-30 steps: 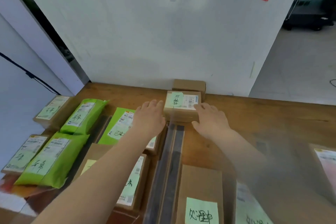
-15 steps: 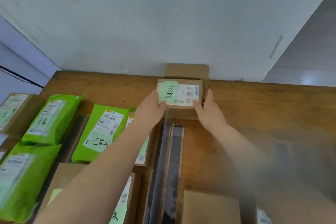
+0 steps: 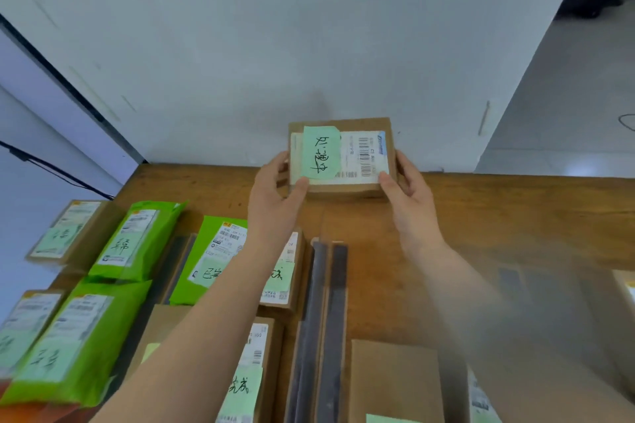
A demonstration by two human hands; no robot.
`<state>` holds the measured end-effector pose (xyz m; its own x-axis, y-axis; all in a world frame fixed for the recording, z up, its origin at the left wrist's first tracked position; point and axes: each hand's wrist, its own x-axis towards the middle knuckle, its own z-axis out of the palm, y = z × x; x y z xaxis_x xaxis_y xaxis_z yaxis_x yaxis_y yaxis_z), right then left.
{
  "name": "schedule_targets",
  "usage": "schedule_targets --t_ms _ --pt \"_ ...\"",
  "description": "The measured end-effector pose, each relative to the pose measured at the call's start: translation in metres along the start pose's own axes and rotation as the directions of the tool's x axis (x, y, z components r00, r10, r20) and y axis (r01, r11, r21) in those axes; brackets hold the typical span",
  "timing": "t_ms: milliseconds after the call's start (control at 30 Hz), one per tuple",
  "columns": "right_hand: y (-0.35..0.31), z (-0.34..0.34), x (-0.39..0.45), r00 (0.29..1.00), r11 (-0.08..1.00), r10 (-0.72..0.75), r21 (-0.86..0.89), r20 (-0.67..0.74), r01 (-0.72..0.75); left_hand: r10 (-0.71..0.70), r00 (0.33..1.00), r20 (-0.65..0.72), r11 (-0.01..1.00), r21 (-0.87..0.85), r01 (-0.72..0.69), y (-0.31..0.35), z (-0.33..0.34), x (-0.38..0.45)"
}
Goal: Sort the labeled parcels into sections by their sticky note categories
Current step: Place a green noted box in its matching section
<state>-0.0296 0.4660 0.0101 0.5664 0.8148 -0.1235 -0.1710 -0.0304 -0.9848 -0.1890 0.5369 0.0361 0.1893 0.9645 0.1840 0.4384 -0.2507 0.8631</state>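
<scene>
Both my arms are stretched forward, forearms bare. My left hand (image 3: 275,194) clamps one side, thumb up on top; my right hand (image 3: 409,192) mirrors it opposite, fingers (image 3: 400,165) curled around the far edge.

Both hands hold a box (image 3: 343,161) off the desk (image 3: 498,216) at 12 o'clock: left hand (image 3: 275,196) on its left edge, right hand (image 3: 409,196) on its right. A green note (image 3: 321,152) covers its label. Green parcels (image 3: 134,240) lie at 9 o'clock.
</scene>
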Motion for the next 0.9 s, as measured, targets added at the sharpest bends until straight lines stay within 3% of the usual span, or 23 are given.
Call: schedule_targets --t_ms 133,233,433,733,900 --pt "-0.032 -0.006 -0.041 0.999 0.971 0.016 0.237 0.032 -0.023 0.003 1.0 -0.02 0.98 -0.196 -0.007 0.023 -0.03 -0.037" --pt "-0.043 -0.014 -0.072 1.0 0.933 0.024 0.358 0.007 -0.025 0.057 0.998 0.005 0.97 -0.237 -0.054 0.033 -0.053 -0.068" --pt "-0.047 -0.021 -0.143 1.0 0.94 -0.007 0.342 -0.01 0.01 0.088 0.996 -0.004 0.943 -0.321 -0.085 0.035 -0.093 -0.126" --pt "-0.055 -0.019 -0.248 0.999 0.965 -0.032 0.259 0.003 0.03 0.091 0.962 0.256 0.901 -0.432 0.03 0.014 -0.154 -0.219" --pt "-0.051 -0.013 -0.302 1.0 0.964 -0.024 0.264 0.005 0.022 0.07 0.821 0.567 0.914 -0.367 0.176 -0.003 -0.173 -0.252"
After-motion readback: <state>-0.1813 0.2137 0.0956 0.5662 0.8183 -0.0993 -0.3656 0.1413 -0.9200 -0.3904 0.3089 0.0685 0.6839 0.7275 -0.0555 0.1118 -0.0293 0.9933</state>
